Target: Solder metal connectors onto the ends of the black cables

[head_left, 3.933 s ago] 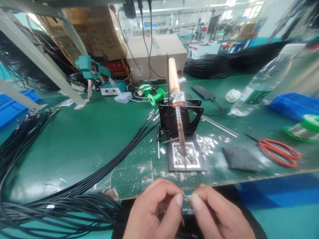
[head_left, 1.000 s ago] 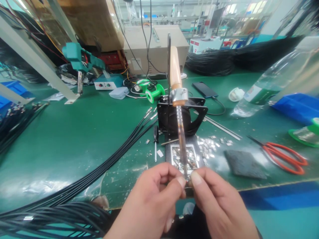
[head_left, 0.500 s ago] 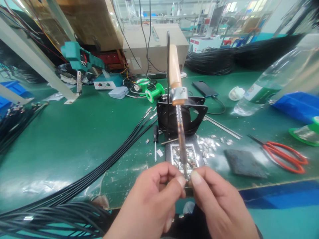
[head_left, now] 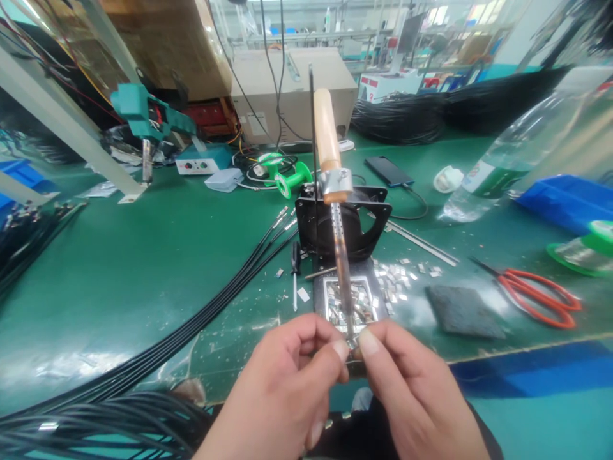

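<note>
A soldering iron with a wooden handle [head_left: 327, 131] is clamped upright, its tip pointing down between my hands. My left hand [head_left: 301, 377] is closed, thumb and index finger pinched beside the tip. Opposite it, my right hand [head_left: 407, 377] is pinched too, its thumb close to the left fingertips. Whatever small pieces the fingers hold are too tiny and hidden to name. Just behind the fingertips lies a metal-rimmed tray [head_left: 327, 301] of small metal parts. A black fan [head_left: 354, 223] stands behind the iron.
Black cables [head_left: 211, 306] run across the left side. A screwdriver [head_left: 295, 259], loose metal pieces [head_left: 395, 281], a dark pad [head_left: 462, 311] and orange-handled scissors [head_left: 541, 297] lie around the tray. Farther right are a plastic bottle [head_left: 498, 176] and a blue bin [head_left: 565, 203].
The whole view has shifted slightly, so the bench items appear a little farther left. Both hands keep their pinched pose at the iron's tip.
</note>
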Available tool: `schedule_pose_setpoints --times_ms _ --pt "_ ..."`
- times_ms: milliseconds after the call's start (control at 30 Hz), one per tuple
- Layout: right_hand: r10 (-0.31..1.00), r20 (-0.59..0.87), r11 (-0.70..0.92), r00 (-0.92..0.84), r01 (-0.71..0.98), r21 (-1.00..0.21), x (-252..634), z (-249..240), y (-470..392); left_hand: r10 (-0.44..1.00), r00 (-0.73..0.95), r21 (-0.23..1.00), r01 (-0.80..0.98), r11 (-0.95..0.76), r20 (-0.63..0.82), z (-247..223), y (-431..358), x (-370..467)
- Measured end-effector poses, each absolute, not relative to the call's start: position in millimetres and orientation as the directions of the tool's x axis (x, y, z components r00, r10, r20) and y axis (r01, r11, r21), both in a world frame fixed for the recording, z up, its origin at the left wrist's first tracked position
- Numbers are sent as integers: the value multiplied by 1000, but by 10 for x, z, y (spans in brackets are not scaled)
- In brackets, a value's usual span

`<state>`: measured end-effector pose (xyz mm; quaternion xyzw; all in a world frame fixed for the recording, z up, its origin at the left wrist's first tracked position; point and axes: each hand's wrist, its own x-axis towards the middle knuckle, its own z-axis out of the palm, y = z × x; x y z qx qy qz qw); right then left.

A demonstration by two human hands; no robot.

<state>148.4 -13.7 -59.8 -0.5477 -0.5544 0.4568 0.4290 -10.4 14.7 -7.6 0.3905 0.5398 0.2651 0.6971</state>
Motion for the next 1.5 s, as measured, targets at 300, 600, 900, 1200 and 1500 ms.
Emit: schedule_pose_setpoints --times_ms 300,600,900,1200,1500 --pt "999 -36 -29 -26 225 -974 1503 -567 -130 789 270 827 55 559 -552 -64 160 -94" --pt "1000 -12 -6 -26 217 -976 1486 -561 -107 798 265 834 50 550 -542 -48 157 -85" --pt "999 23 27 -23 230 -973 1486 -544 -106 800 265 835 46 548 -539 -48 171 -96" --pt "1000 30 29 3 218 -976 1460 -544 -88 785 244 818 71 571 -569 -17 177 -86" --pt "999 -27 -19 -28 262 -965 1481 -557 -113 783 270 821 55 568 -560 -60 168 -117"
